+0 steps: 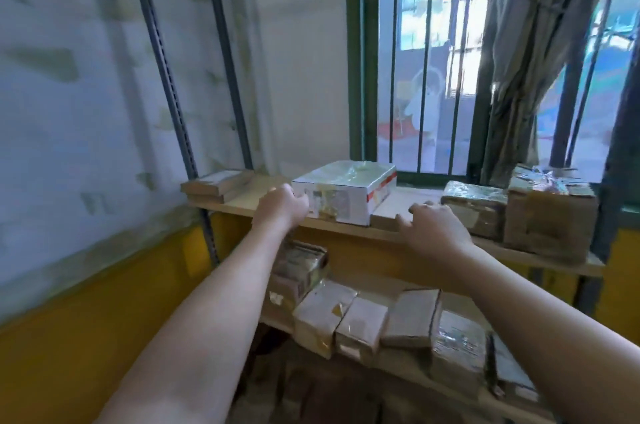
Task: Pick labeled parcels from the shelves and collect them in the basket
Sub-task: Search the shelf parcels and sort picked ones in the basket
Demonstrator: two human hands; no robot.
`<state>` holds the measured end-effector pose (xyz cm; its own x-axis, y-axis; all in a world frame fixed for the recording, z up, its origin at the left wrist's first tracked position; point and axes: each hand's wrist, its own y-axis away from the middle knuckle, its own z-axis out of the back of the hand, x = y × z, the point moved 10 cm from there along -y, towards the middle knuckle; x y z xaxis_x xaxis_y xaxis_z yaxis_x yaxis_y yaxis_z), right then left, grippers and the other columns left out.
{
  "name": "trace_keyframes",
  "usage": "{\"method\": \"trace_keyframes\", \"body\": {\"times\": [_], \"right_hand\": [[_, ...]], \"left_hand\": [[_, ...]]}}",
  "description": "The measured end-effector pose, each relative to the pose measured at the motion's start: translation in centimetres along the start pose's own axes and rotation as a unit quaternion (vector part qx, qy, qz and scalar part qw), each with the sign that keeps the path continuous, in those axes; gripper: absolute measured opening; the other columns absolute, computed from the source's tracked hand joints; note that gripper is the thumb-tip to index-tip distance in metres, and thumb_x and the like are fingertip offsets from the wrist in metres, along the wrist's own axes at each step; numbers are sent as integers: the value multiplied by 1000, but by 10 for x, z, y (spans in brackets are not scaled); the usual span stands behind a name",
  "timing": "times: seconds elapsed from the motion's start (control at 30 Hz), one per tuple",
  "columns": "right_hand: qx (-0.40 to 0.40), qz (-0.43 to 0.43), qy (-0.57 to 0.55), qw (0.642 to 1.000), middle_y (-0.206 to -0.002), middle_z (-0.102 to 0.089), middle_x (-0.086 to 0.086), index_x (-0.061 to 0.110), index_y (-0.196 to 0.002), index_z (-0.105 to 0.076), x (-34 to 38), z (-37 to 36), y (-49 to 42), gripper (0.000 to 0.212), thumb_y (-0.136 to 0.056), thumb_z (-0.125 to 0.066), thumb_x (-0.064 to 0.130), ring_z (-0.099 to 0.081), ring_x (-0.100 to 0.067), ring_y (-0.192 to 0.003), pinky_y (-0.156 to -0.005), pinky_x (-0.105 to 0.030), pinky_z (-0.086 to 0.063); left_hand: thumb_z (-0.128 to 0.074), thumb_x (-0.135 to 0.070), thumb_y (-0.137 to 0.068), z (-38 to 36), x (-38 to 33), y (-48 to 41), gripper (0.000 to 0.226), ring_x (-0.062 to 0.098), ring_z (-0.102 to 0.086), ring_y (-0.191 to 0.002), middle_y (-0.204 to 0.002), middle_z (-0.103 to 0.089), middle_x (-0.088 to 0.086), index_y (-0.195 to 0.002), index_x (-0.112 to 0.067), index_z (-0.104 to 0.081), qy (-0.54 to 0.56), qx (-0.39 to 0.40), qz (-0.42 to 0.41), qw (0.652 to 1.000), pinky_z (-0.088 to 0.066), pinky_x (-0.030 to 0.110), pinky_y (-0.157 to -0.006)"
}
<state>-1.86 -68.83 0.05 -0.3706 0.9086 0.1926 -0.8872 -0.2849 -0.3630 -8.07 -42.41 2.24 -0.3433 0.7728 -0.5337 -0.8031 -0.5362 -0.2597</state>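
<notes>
The left hand (282,205) is up against the left near corner of the white parcel (346,191) on the upper shelf (242,204), fingers tucked out of sight behind that corner, so it cannot be told whether they clamp it or only touch. The right hand (433,228) is curled onto the flat brown parcel (386,214) just right of the white one, fingers bent over its top and thumb against its near edge. A taped parcel (476,209) sits just beyond the right hand's knuckles, and more parcels (346,319) line the shelf below both wrists.
</notes>
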Motion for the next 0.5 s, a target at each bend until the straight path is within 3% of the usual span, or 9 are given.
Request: {"method": "trace_keyframes", "body": {"times": [0.07, 0.13, 0.2, 0.23, 0.27, 0.3, 0.37, 0.43, 0.5], "right_hand": [[17, -18, 2, 1000, -116, -63, -13, 11, -114, -63, 12, -18, -31, 40, -104, -32, 35, -55, -30, -109, -86, -37, -42], [14, -65, -33, 997, -113, -65, -15, 15, -80, -55, 19, -29, -62, 40, -106, -32, 35, -55, -29, -104, -81, -36, -35], [4, -116, -80, 990, -118, -65, -20, 18, -67, -48, 27, -35, -86, 49, -106, -29, 42, -56, -31, -109, -82, -37, -34], [3, -146, -106, 984, -125, -62, -22, 14, -77, -58, 29, -41, -97, 53, -105, -27, 47, -55, -32, -116, -86, -38, -36], [18, -190, -122, 974, -134, -58, -21, 10, -99, -67, 28, -49, -103, 59, -105, -26, 52, -51, -33, -124, -92, -39, -38], [30, -225, -128, 965, -141, -54, -19, 8, -122, -64, 29, -56, -109, 64, -104, -25, 56, -47, -32, -130, -98, -39, -37], [40, -247, -133, 959, -142, -54, -16, 10, -133, -59, 36, -72, -121, 68, -102, -26, 61, -49, -31, -129, -103, -40, -38], [12, -252, -149, 956, -124, -65, -15, 12, -116, -65, 38, -84, -132, 63, -99, -31, 62, -58, -31, -112, -98, -43, -46], [-21, -263, -210, 941, -107, -69, -11, 13, -103, -66, 38, -92, -137, 55, -98, -39, 60, -62, -28, -96, -83, -44, -53]], "left_hand": [[-47, -43, -93, 2, 12, -47, 46, 33, -61, -106, -120, -65, 12, -121, -9, -61, 31, -14, 2, 999, -51, 37, -87], [-45, -47, -93, -9, 19, -93, 54, 33, -64, -102, -117, -68, 15, -119, -4, -63, 76, 0, -10, 997, -52, 36, -84], [-43, -46, -98, -27, 22, -129, 55, 31, -62, -96, -118, -67, 20, -117, 1, -63, 128, 44, -24, 990, -47, 31, -77], [-43, -45, -100, -40, 24, -144, 55, 30, -60, -97, -122, -65, 19, -118, 3, -63, 148, 79, -24, 986, -43, 30, -77], [-43, -47, -101, -53, 27, -157, 58, 30, -58, -102, -128, -61, 20, -124, 4, -59, 170, 112, -21, 979, -43, 31, -81], [-44, -49, -100, -67, 31, -167, 63, 33, -57, -112, -135, -57, 20, -132, 4, -53, 195, 152, -10, 969, -45, 32, -89], [-50, -50, -98, -92, 35, -181, 69, 34, -57, -120, -139, -53, 21, -141, 4, -41, 263, 235, 16, 936, -48, 38, -98], [-56, -44, -97, -110, 39, -194, 61, 32, -67, -102, -122, -64, 20, -134, 4, -48, 324, 280, 33, 903, -58, 43, -86], [-60, -35, -97, -121, 44, -204, 45, 24, -70, -71, -94, -70, 16, -118, 4, -58, 373, 294, 41, 879, -58, 32, -53]]}}
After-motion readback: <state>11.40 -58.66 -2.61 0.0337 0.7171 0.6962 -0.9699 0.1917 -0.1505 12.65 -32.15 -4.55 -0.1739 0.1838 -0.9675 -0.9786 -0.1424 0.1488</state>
